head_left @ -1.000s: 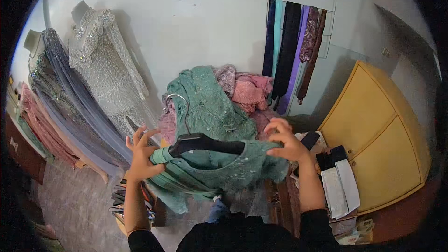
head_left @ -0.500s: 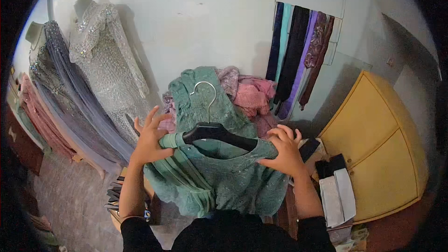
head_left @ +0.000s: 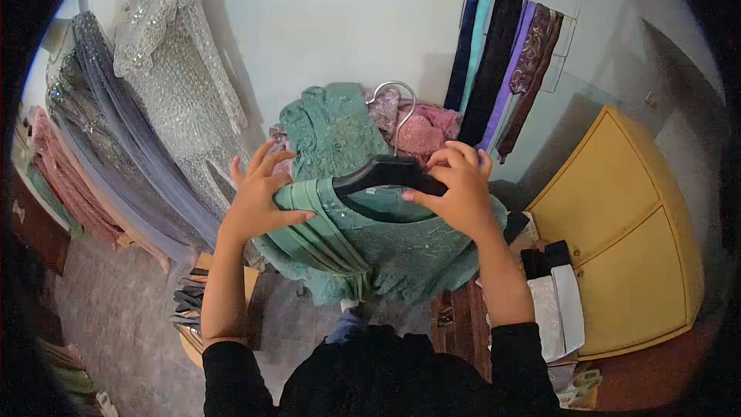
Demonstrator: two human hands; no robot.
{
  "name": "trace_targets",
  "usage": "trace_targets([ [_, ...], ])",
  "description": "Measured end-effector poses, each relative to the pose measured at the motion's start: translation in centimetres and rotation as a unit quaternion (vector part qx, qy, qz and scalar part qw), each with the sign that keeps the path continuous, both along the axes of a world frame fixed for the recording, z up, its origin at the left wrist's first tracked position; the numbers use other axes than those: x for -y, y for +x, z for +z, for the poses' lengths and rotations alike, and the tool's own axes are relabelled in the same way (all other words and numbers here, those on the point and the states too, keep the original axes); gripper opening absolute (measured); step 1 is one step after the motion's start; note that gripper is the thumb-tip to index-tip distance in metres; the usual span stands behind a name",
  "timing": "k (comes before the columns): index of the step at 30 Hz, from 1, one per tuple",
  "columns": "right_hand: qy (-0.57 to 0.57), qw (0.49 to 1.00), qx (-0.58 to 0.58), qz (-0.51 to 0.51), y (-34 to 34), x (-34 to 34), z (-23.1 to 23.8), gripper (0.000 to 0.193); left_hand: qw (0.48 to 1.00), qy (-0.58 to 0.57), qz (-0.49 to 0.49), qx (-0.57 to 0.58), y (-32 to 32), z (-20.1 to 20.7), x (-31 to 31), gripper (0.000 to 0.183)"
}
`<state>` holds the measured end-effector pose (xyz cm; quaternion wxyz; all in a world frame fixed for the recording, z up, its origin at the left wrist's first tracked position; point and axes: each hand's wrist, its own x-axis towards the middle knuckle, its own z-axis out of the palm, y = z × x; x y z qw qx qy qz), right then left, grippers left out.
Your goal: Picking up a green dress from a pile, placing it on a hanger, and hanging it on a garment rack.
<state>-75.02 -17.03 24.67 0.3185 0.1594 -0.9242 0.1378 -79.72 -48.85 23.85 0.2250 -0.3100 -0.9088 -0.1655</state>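
Note:
A green beaded dress [head_left: 386,243] hangs on a black hanger [head_left: 382,174] with a metal hook [head_left: 397,104], held up in front of me. My left hand [head_left: 258,201] presses the dress's pleated left shoulder against the hanger, fingers spread. My right hand [head_left: 459,189] grips the hanger's right arm and the dress's right shoulder. Behind the dress lies a heap of green lace [head_left: 332,127] and pink garments [head_left: 421,127].
Silver sequinned [head_left: 174,85], grey and pink gowns [head_left: 65,185] hang along the wall on the left. Dark and coloured fabric strips [head_left: 498,69] hang at upper right. A yellow cabinet [head_left: 625,232] stands to the right. Folded white and black cloths [head_left: 552,297] lie beside it. Spare hangers [head_left: 189,305] lie at lower left.
Both hands have raised the hanger and dress higher and closer. The hook has swung from left toward the middle. The right hand shifted from the dress's edge onto the hanger arm.

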Motion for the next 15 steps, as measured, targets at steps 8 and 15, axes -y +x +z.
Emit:
trace_targets([
  [8, -0.009, 1.000, -0.004, 0.019, 0.9, 0.5, -0.8, 0.049, 0.999, 0.018, 0.033, 0.040, 1.2, -4.2, 1.6, 0.058],
  [15, -0.046, 0.998, -0.040, -0.024, -0.2, -0.4, 0.3, 0.043, 0.946, 0.273, 0.043, 0.167, -1.6, -10.5, 4.9, 0.056],
])
